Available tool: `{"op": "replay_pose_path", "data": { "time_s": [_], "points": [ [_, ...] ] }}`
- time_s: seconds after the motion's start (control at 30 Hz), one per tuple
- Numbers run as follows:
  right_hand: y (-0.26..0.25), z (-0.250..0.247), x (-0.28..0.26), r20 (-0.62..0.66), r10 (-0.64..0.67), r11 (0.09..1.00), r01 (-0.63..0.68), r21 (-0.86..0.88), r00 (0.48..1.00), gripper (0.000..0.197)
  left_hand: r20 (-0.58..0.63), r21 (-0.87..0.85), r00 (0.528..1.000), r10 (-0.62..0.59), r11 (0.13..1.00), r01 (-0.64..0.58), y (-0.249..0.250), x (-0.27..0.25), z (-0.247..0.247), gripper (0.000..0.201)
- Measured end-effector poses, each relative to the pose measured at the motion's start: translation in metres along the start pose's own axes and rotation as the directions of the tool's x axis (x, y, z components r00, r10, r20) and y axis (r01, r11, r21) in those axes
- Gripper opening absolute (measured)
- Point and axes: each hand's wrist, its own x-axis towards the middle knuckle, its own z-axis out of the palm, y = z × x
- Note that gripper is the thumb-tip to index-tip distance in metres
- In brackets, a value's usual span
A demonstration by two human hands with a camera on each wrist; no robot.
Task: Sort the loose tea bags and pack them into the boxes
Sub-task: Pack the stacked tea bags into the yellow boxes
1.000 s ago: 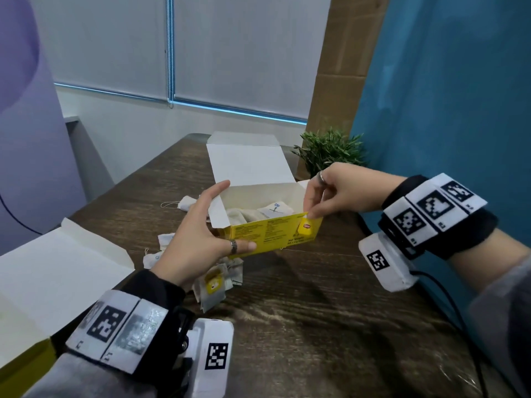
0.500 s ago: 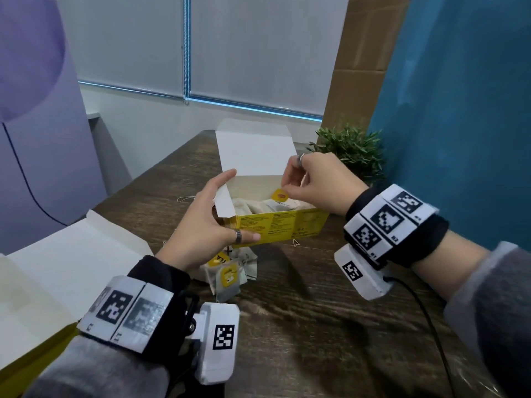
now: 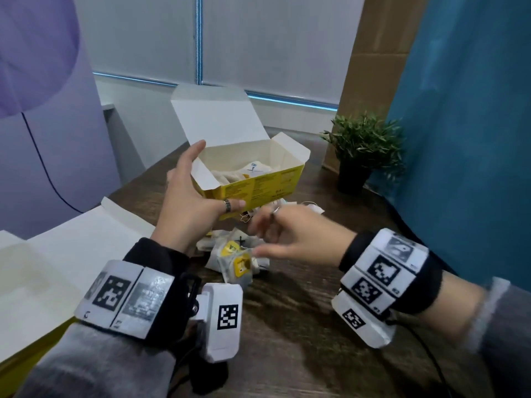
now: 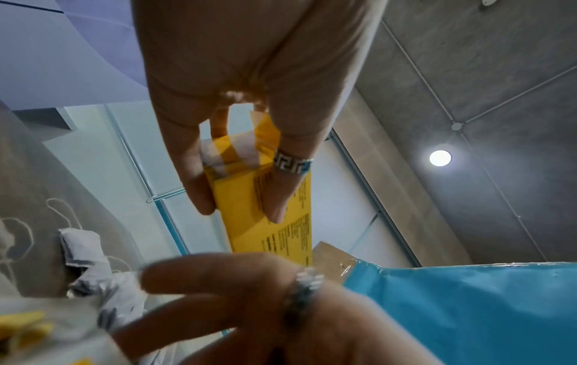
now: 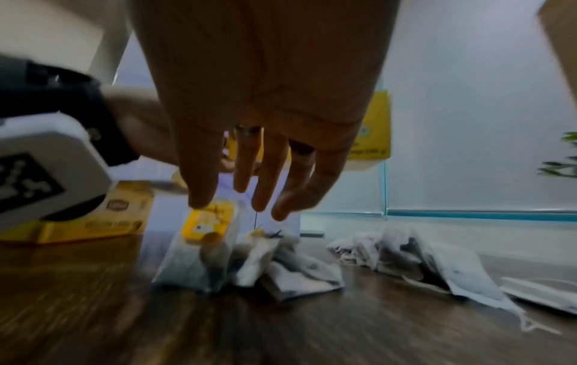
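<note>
My left hand grips the left end of the open yellow tea box and holds it above the table, lid flap standing up. Several tea bags lie inside it. In the left wrist view the thumb and fingers of that hand clamp the box. My right hand hovers over the loose pile of tea bags with its fingers spread. In the right wrist view its thumb tip touches the yellow tag of an upright tea bag; nothing is held.
A second, larger open box lies at the near left, its white lid folded out. More loose tea bags lie to the right of the pile. A potted plant stands at the back right, against the blue wall.
My right hand has left the box's right end and come down to the loose pile. The left hand still holds the box, now raised higher.
</note>
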Motion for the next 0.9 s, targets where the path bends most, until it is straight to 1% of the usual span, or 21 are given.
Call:
{"op": "replay_pose_path", "data": {
  "time_s": [0.03, 0.07, 0.1, 0.13, 0.2, 0.23, 0.3, 0.4, 0.47, 0.53, 0.6, 0.73, 0.8, 0.9],
  "points": [
    [0.0, 0.009, 0.005, 0.118, -0.002, 0.999, 0.007, -0.043, 0.993, 0.035, -0.007, 0.022, 1.0, 0.005, 1.0, -0.004, 0.001, 0.0, 0.0, 0.107],
    [-0.001, 0.015, 0.009, 0.194, 0.004, 0.998, 0.008, -0.06, 0.981, 0.045, -0.016, 0.037, 1.0, 0.007, 0.999, -0.007, 0.0, 0.0, 0.0, 0.108],
    [-0.002, 0.021, 0.013, 0.23, 0.016, 0.997, 0.003, -0.083, 0.973, 0.049, -0.022, 0.044, 1.0, 0.01, 0.999, -0.009, -0.001, 0.001, -0.001, 0.108],
    [-0.004, 0.026, 0.017, 0.245, 0.021, 0.991, 0.012, -0.13, 0.969, 0.048, -0.028, 0.038, 1.0, 0.013, 0.999, -0.012, -0.002, 0.001, -0.002, 0.107],
    [-0.004, 0.034, 0.02, 0.272, 0.048, 0.968, 0.022, -0.25, 0.961, 0.04, -0.037, 0.013, 0.999, 0.017, 1.0, -0.016, -0.004, 0.002, -0.003, 0.106],
    [-0.002, 0.036, 0.019, 0.262, 0.063, 0.966, 0.008, -0.26, 0.963, 0.037, -0.035, 0.014, 0.999, 0.02, 1.0, -0.019, -0.005, 0.002, -0.004, 0.106],
    [0.007, 0.033, 0.015, 0.2, 0.088, 0.979, -0.049, -0.196, 0.976, 0.03, -0.02, 0.005, 0.999, 0.027, 1.0, -0.027, -0.007, 0.003, -0.004, 0.106],
    [0.024, 0.017, 0.004, 0.137, 0.162, 0.986, -0.166, 0.017, 0.977, 0.018, 0.001, -0.015, 1.0, 0.027, 1.0, -0.027, -0.008, 0.003, -0.001, 0.105],
    [0.032, 0.005, -0.005, 0.142, 0.189, 0.969, -0.208, 0.132, 0.972, 0.013, 0.014, -0.031, 0.999, 0.029, 0.999, -0.029, -0.008, 0.002, -0.001, 0.105],
    [0.039, -0.003, -0.014, 0.183, 0.199, 0.951, -0.235, 0.2, 0.963, 0.012, 0.024, -0.035, 0.999, 0.026, 0.999, -0.026, -0.008, 0.002, 0.0, 0.105],
    [0.047, -0.01, -0.02, 0.216, 0.209, 0.942, -0.256, 0.216, 0.954, 0.009, 0.023, -0.026, 1.0, 0.019, 1.0, -0.018, -0.008, 0.002, 0.0, 0.105],
    [0.058, -0.022, -0.03, 0.242, 0.253, 0.929, -0.305, 0.21, 0.937, 0.01, 0.039, -0.012, 0.999, 0.002, 1.0, -0.002, -0.005, -0.001, 0.003, 0.106],
    [0.062, -0.026, -0.034, 0.281, 0.307, 0.901, -0.373, 0.223, 0.909, 0.01, 0.053, -0.009, 0.999, -0.008, 1.0, 0.008, -0.005, -0.002, 0.004, 0.106],
    [0.07, -0.025, -0.033, 0.335, 0.403, 0.84, -0.489, 0.236, 0.852, 0.024, 0.068, -0.008, 0.998, -0.007, 1.0, 0.008, -0.003, -0.004, 0.006, 0.107]
  ]
}}
